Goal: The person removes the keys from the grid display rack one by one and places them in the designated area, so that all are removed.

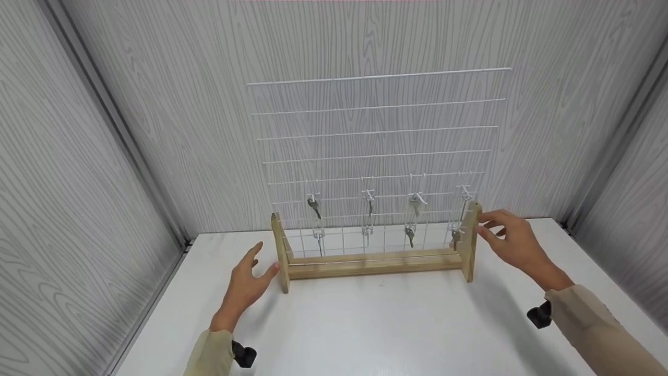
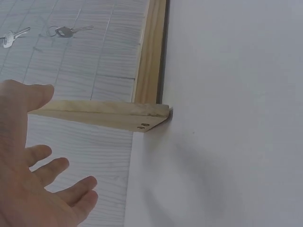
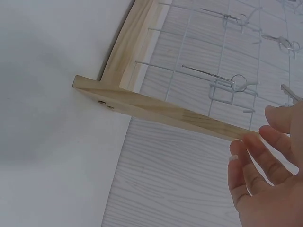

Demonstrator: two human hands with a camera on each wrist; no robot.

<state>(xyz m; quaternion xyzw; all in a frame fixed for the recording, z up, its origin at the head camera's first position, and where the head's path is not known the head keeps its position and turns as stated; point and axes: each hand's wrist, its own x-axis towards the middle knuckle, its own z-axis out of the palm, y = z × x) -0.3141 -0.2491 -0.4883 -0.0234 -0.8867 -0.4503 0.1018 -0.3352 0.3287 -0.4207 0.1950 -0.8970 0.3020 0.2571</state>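
A white wire grid rack (image 1: 376,107) stands upright in a wooden base (image 1: 376,266) with a side post at each end. Several keys (image 1: 410,236) hang from white hooks in two rows on its lower part. My left hand (image 1: 245,287) is beside the left wooden post (image 1: 282,256), fingers spread and thumb close to the post; contact is unclear. At the upper end of the right wooden post (image 1: 471,243), my right hand (image 1: 511,240) has its fingertips at or very near the wood, fingers bent. In the right wrist view, a key (image 3: 203,72) hangs by a ring.
Underneath is a white tabletop (image 1: 365,329). A pale wood-grain wall (image 1: 376,36) rises behind the rack, with similar panels on the left (image 1: 62,183) and right. Dark metal strips run along the corners. A small black device (image 1: 244,355) sits on each wrist.
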